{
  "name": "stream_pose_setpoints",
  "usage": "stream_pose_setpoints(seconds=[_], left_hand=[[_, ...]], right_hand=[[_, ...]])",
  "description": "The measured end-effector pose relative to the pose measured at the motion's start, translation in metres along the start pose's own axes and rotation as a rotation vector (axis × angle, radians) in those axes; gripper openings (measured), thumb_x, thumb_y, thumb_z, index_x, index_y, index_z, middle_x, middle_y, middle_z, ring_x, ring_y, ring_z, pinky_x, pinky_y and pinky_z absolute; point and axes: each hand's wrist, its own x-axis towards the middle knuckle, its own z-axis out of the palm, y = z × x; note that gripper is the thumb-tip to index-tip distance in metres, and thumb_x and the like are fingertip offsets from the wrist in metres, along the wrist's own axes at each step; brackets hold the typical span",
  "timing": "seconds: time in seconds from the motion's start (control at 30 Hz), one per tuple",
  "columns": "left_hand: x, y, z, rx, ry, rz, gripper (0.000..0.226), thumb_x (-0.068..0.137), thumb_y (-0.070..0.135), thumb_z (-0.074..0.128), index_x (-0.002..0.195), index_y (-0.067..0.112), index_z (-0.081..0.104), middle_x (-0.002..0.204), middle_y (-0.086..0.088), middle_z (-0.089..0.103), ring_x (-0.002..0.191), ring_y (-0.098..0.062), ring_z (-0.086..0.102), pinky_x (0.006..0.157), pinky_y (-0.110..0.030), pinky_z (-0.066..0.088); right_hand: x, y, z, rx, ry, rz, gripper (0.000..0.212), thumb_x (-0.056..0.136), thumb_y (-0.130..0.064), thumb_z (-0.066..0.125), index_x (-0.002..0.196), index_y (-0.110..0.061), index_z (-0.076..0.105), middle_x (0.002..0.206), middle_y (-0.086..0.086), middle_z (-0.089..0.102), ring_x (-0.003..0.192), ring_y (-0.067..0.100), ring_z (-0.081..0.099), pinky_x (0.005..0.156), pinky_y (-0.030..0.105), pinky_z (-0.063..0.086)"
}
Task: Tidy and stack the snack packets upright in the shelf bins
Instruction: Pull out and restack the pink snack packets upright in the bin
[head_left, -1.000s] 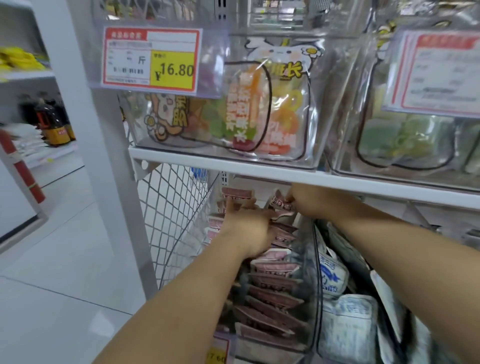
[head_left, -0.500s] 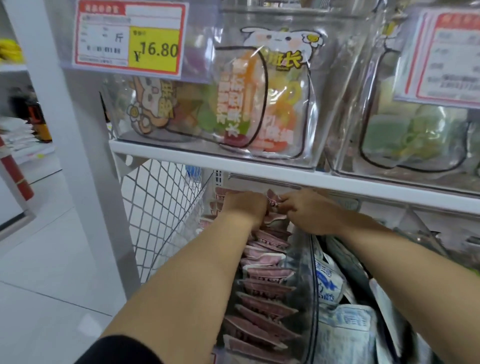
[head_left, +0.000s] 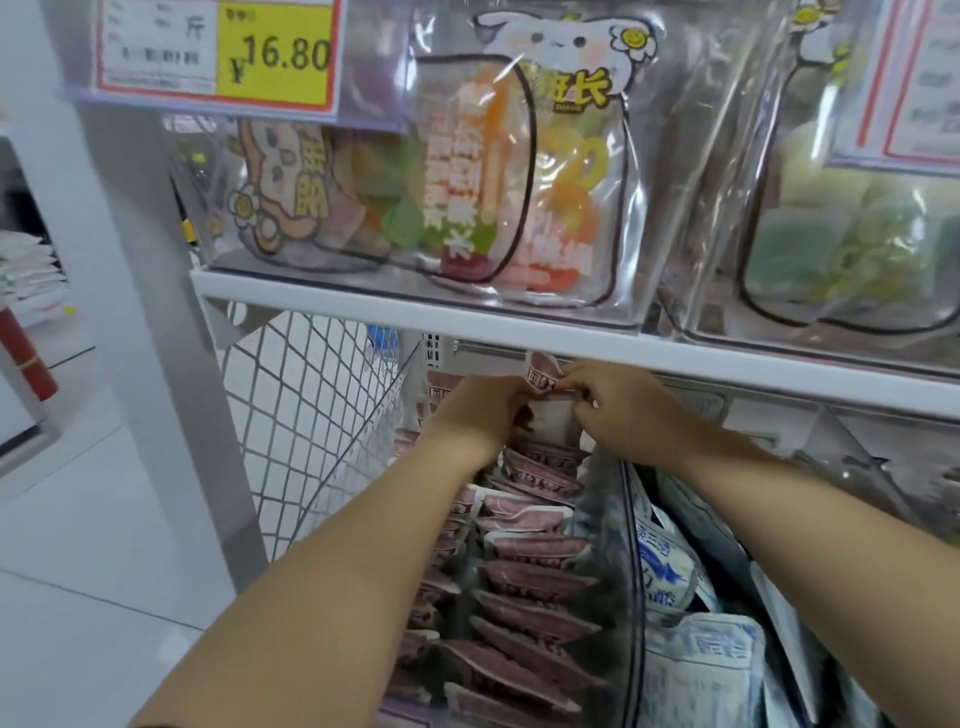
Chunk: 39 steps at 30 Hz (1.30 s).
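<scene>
A clear plastic bin (head_left: 631, 582) on the lower shelf holds a row of maroon snack packets (head_left: 524, 577) standing on edge, front to back. At the bin's far end, just under the white shelf board, my left hand (head_left: 480, 415) and my right hand (head_left: 618, 410) meet over one maroon-and-white packet (head_left: 548, 400). Both hands pinch this packet, which stands upright and reaches up to the shelf edge. My left fingertips are hidden behind the packet.
The bin to the right holds white and blue packets (head_left: 670, 577) lying loosely. The white shelf board (head_left: 519, 327) hangs low over the hands. Above it stand clear bins of large fruit-snack bags (head_left: 483, 171). A wire mesh panel (head_left: 306, 410) closes the left side.
Both hands have closed together on one packet at the back of the bin and lifted it upright. The camera has moved closer.
</scene>
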Motion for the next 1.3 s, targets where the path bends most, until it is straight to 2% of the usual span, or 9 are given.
stream_pose_setpoints(seconds=[0.17, 0.43, 0.6, 0.7, 0.83, 0.97, 1.07, 1.17, 1.3], left_hand=[[-0.006, -0.002, -0.003, -0.126, 0.043, 0.019, 0.030, 0.101, 0.015, 0.038, 0.115, 0.017, 0.064, 0.093, 0.002, 0.069, 0.063, 0.002, 0.056, 0.053, -0.001, 0.040], [-0.056, 0.018, -0.022, -0.155, 0.209, 0.148, 0.030, 0.095, 0.011, 0.048, 0.118, 0.023, 0.065, 0.109, 0.002, 0.067, 0.093, -0.011, 0.062, 0.082, -0.013, 0.044], [-0.111, 0.041, -0.026, -1.167, 0.074, -0.287, 0.018, 0.096, 0.021, 0.049, 0.112, 0.015, 0.057, 0.111, -0.010, 0.066, 0.093, -0.019, 0.068, 0.084, -0.036, 0.056], [-0.133, 0.047, -0.021, -1.342, 0.030, -0.350, 0.025, 0.094, 0.013, 0.054, 0.116, 0.002, 0.057, 0.107, -0.018, 0.068, 0.087, -0.024, 0.068, 0.074, -0.035, 0.057], [-0.153, 0.045, -0.014, -1.069, 0.148, -0.301, 0.023, 0.086, 0.003, 0.064, 0.098, 0.022, 0.065, 0.098, -0.003, 0.073, 0.091, -0.020, 0.069, 0.083, -0.037, 0.055], [-0.159, 0.042, -0.024, -0.538, 0.116, -0.091, 0.031, 0.083, 0.012, 0.069, 0.103, 0.034, 0.061, 0.095, 0.010, 0.070, 0.086, -0.005, 0.065, 0.079, -0.025, 0.053], [-0.156, 0.044, -0.033, -0.452, 0.059, 0.013, 0.037, 0.083, 0.014, 0.068, 0.110, 0.036, 0.055, 0.099, 0.018, 0.067, 0.088, 0.007, 0.060, 0.076, -0.014, 0.048], [-0.150, 0.044, -0.036, -0.354, 0.048, 0.087, 0.036, 0.084, 0.020, 0.068, 0.107, 0.040, 0.050, 0.091, 0.024, 0.062, 0.086, 0.014, 0.055, 0.066, -0.002, 0.040], [-0.139, 0.036, -0.041, -0.236, -0.126, 0.069, 0.038, 0.077, 0.029, 0.076, 0.111, 0.027, 0.059, 0.095, 0.014, 0.066, 0.084, -0.001, 0.061, 0.073, -0.019, 0.048]], right_hand=[[-0.001, -0.006, -0.006, -0.033, 0.057, 0.033, 0.024, 0.095, -0.022, 0.049, 0.113, -0.014, 0.063, 0.115, 0.006, 0.064, 0.109, 0.021, 0.055, 0.078, 0.022, 0.031], [-0.049, -0.022, -0.014, 0.125, 0.307, -0.026, 0.021, 0.094, -0.020, 0.051, 0.104, -0.026, 0.068, 0.097, -0.005, 0.067, 0.086, 0.017, 0.062, 0.079, 0.030, 0.049], [-0.110, -0.026, -0.011, 0.275, 0.393, -0.323, 0.025, 0.082, 0.001, 0.063, 0.101, -0.013, 0.072, 0.105, -0.013, 0.062, 0.102, -0.009, 0.054, 0.087, 0.000, 0.037], [-0.135, -0.038, -0.007, 0.278, 0.268, -0.423, 0.032, 0.079, 0.000, 0.055, 0.101, -0.015, 0.073, 0.116, -0.014, 0.058, 0.107, -0.019, 0.048, 0.087, 0.001, 0.034], [-0.148, -0.049, -0.012, 0.388, 0.165, -0.343, 0.040, 0.083, 0.010, 0.048, 0.099, -0.017, 0.073, 0.118, -0.016, 0.056, 0.107, -0.018, 0.048, 0.085, 0.001, 0.036], [-0.136, -0.059, -0.029, 0.396, 0.139, -0.143, 0.049, 0.081, -0.022, 0.071, 0.121, -0.037, 0.047, 0.113, -0.029, 0.047, 0.103, -0.009, 0.049, 0.086, 0.004, 0.034], [-0.125, -0.067, -0.036, 0.420, -0.033, -0.103, 0.033, 0.072, -0.028, 0.078, 0.095, -0.035, 0.056, 0.088, -0.015, 0.064, 0.072, 0.001, 0.059, 0.062, 0.010, 0.043], [-0.123, -0.064, -0.037, 0.370, 0.077, -0.096, 0.026, 0.068, -0.032, 0.081, 0.076, -0.023, 0.058, 0.070, -0.004, 0.065, 0.059, 0.007, 0.056, 0.055, 0.020, 0.041], [-0.131, -0.062, -0.022, 0.381, 0.209, -0.118, 0.036, 0.066, -0.022, 0.084, 0.065, -0.028, 0.048, 0.057, -0.023, 0.059, 0.051, -0.004, 0.048, 0.050, 0.010, 0.034]])
